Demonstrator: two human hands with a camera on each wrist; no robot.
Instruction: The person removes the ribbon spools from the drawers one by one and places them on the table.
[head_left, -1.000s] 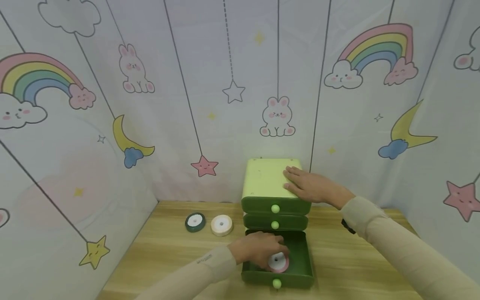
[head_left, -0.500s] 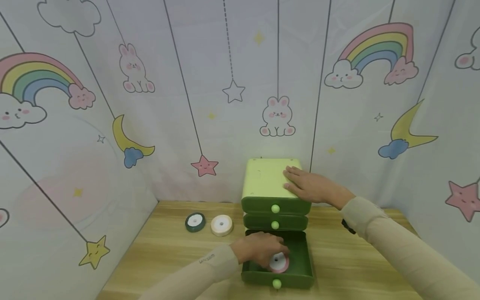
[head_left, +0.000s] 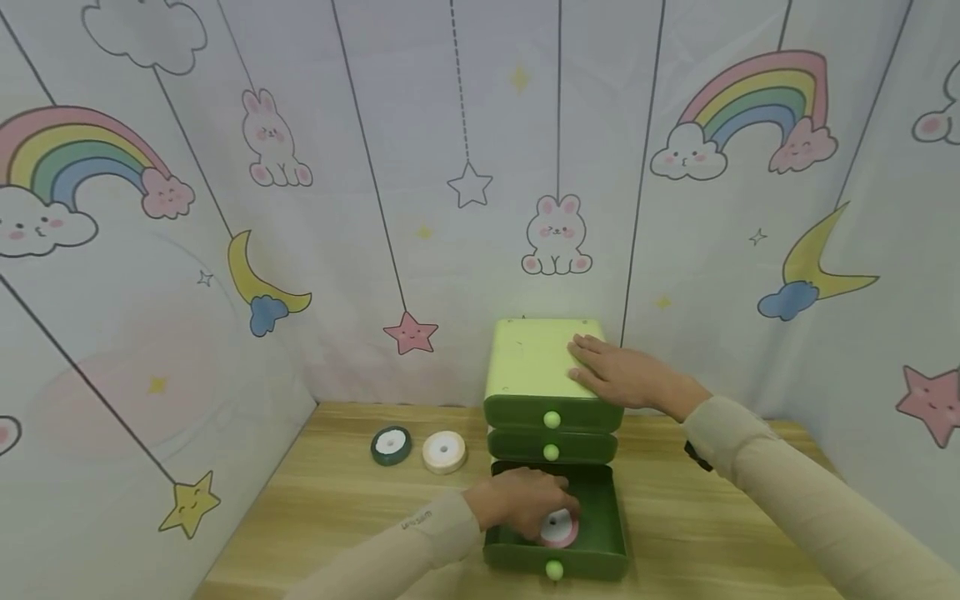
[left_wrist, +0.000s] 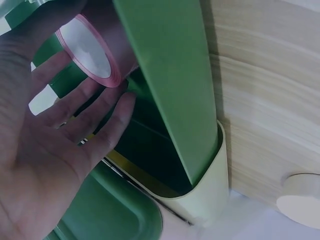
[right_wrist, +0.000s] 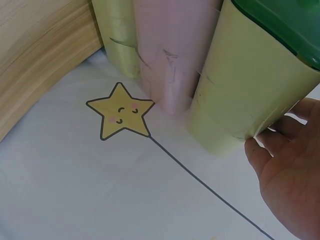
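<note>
In the head view a small drawer cabinet (head_left: 528,358) has a light green top and dark green drawer fronts. Its bottom drawer (head_left: 603,512) is pulled out. My left hand (head_left: 521,500) reaches down into that drawer and holds a roll of pink ribbon (head_left: 558,531) with a white core. Up close in the left wrist view, the thumb and fingers are around the ribbon roll (left_wrist: 90,50), beside the green drawer wall (left_wrist: 172,85). My right hand (head_left: 630,375) rests with extended fingers on the cabinet's top right edge; the right wrist view shows its fingertips touching the cabinet side (right_wrist: 250,85).
Left of the cabinet, a dark green ribbon roll (head_left: 391,446) and a cream ribbon roll (head_left: 444,452) lie on the wooden table (head_left: 337,500). The two upper drawers, with round light green knobs, are closed. A printed cloth (head_left: 375,208) hangs behind and at both sides.
My left hand has shifted very slightly right in the drawer, still at the pink ribbon roll. The right hand has stayed on the cabinet top.
</note>
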